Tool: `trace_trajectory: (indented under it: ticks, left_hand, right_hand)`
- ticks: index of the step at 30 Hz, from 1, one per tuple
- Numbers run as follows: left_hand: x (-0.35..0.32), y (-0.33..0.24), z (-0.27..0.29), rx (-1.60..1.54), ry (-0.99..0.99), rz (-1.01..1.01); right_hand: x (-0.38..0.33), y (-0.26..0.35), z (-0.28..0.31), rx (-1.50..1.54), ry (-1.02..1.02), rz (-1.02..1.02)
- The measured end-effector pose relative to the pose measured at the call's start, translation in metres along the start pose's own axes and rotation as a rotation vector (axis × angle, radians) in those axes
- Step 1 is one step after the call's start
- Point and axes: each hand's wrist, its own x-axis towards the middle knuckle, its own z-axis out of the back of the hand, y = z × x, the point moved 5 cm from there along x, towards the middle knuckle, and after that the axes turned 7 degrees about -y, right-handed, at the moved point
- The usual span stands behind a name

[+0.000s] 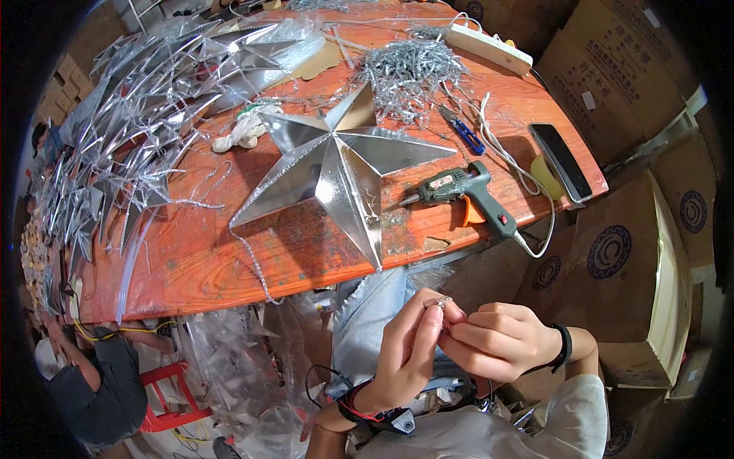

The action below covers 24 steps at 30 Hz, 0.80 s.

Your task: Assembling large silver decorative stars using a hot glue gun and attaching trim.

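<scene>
Both hands pinch a bit of silver tinsel just below the table edge.

The left hand (409, 344) and right hand (493, 340) meet fingertip to fingertip, closed on a small silver tinsel piece (443, 304). Above them on the orange table (191, 252) lies a large silver foil star (340, 164); up and right of the right hand rests a green glue gun (462, 193).

Black wristband (564, 348), white sleeve (569, 409)

Your star (342, 164): glossy mirror-like foil, creased. Table (199, 252): worn orange-painted wood, matt. Glue gun (466, 195): green plastic. Strand at your fingers (442, 303): tinsel, probably.
</scene>
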Motion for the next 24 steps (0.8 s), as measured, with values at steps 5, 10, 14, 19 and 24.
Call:
trace_trajectory:
  ticks: [5, 10, 14, 19, 24]
  left_hand:
    - [-0.003, -0.001, 0.004, -0.009, -0.083, 0.007]
    - [-0.007, -0.004, 0.011, 0.202, -0.048, 0.070]
    - [-0.009, -0.013, 0.010, 0.397, -0.047, -0.084]
    - [-0.008, -0.018, 0.006, 0.426, -0.062, -0.098]
    - [-0.011, -0.020, 0.008, 0.475, -0.045, -0.096]
  right_hand:
    - [0.006, -0.008, 0.001, 0.450, -0.040, -0.269]
    - [0.010, -0.025, 0.003, 0.395, -0.025, -0.464]
    - [0.011, -0.027, 0.000, 0.486, -0.036, -0.536]
    - [0.008, -0.029, 0.000, 0.532, -0.037, -0.556]
    - [0.011, -0.029, 0.001, 0.556, -0.030, -0.587]
